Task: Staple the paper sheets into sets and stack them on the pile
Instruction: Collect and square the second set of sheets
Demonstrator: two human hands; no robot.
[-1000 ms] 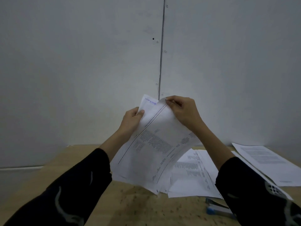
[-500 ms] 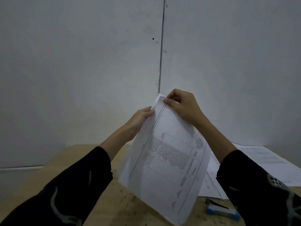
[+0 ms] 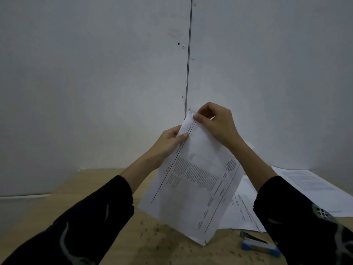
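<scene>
I hold a set of printed paper sheets (image 3: 196, 184) up above the wooden table (image 3: 107, 190), tilted with the top corner away from me. My left hand (image 3: 168, 144) grips the left edge near the top, thumb on the front. My right hand (image 3: 215, 123) pinches the top corner between thumb and fingers. A blue and black stapler (image 3: 257, 245) lies on the table at the lower right, partly hidden by my right sleeve. More loose sheets (image 3: 240, 211) lie flat on the table behind the held set.
A second pile of printed pages (image 3: 313, 186) lies on the table's right side. A grey panel wall (image 3: 114, 73) with a vertical seam stands close behind the table. Small dark specks are scattered on the tabletop near me.
The fanned, separated sheets have been brought together into one aligned set. My left hand slid up the left edge toward the top corner, and my right hand kept pinching that corner.
</scene>
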